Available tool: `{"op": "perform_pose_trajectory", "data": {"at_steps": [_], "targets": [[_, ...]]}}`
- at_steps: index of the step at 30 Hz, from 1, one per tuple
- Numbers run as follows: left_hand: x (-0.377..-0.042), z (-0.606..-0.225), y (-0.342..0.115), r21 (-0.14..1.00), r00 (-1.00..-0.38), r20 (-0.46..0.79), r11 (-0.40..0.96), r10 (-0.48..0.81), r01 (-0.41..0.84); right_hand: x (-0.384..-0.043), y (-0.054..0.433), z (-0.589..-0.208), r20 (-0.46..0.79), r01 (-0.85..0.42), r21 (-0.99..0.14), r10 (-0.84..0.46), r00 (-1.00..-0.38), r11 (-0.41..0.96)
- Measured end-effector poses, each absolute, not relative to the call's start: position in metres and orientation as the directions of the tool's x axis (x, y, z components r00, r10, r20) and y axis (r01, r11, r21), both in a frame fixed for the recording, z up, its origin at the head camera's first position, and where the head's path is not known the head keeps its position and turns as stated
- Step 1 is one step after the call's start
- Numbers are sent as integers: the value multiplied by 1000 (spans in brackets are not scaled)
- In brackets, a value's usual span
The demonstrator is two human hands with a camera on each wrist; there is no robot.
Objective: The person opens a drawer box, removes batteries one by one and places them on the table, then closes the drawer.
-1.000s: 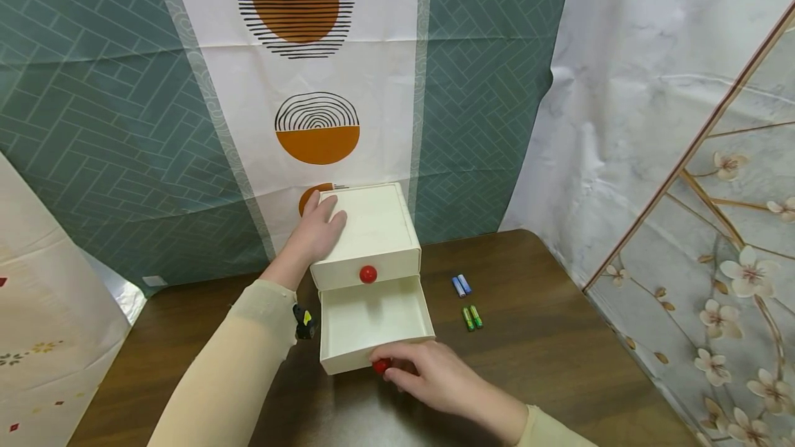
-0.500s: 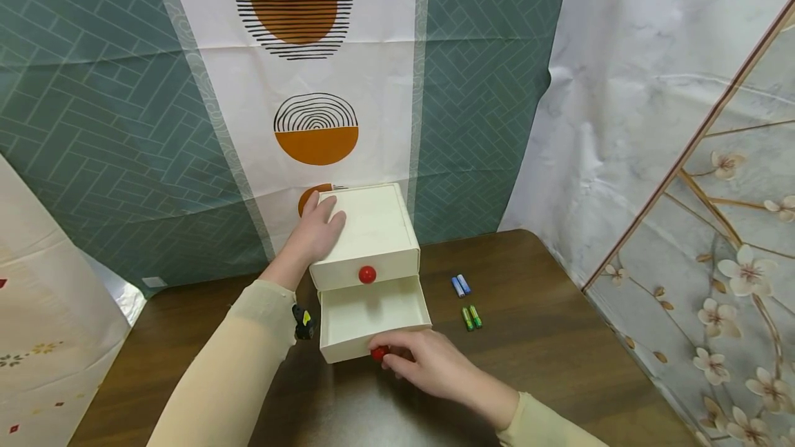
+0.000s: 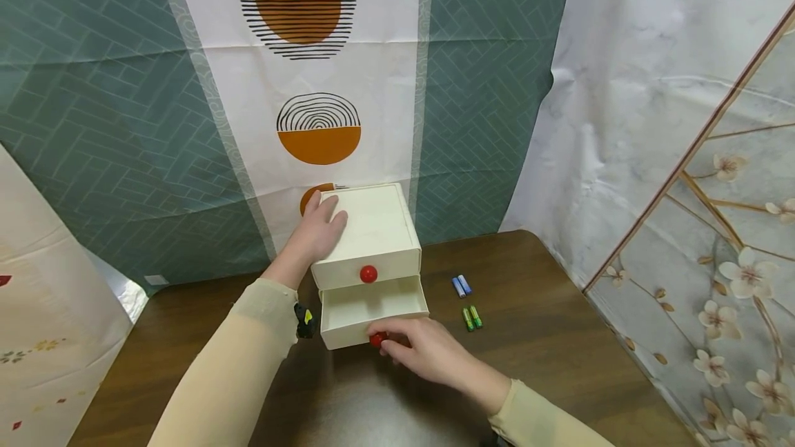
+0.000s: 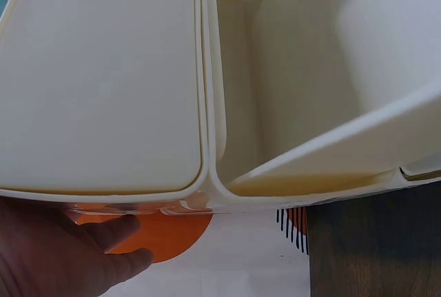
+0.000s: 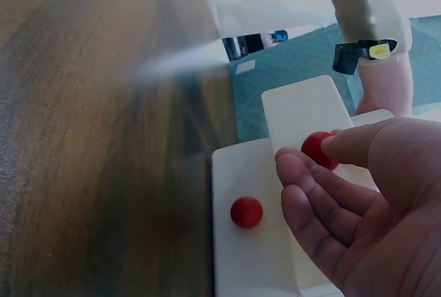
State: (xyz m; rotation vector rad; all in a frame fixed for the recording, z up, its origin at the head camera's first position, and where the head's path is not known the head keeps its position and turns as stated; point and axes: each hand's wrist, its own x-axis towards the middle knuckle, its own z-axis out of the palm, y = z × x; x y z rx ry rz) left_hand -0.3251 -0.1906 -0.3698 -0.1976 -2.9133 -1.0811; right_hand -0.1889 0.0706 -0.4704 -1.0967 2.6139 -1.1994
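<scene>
A small white drawer cabinet (image 3: 375, 223) stands on the table against the hanging cloth. Its upper drawer is closed and carries a red ball knob (image 3: 368, 274). The lower drawer (image 3: 366, 305) is pulled partway out, and no item shows inside it. My left hand (image 3: 318, 232) rests on the cabinet's top left edge with fingers spread; the left wrist view also shows this hand (image 4: 55, 255) beside the cabinet. My right hand (image 3: 428, 350) pinches the lower drawer's red knob (image 5: 318, 149) between thumb and fingers.
To the right of the cabinet lie two blue batteries (image 3: 462, 285) and two green batteries (image 3: 472, 317) on the brown wooden table (image 3: 528, 336). Patterned cloths hang behind the table and on both sides. A black band with a yellow mark (image 3: 304, 321) sits at the left wrist.
The lower drawer has slid partly back into the cabinet, away from me, with my right hand moving along on its knob. The left hand has stayed in place.
</scene>
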Motion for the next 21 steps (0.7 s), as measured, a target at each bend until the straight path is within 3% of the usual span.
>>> {"op": "perform_pose_trajectory", "data": {"at_steps": [21], "targets": [[-326,-370,-191,642,-989,86,753,118,146,-211,64,-465,166,-520,-720,-614,-771,459]]}}
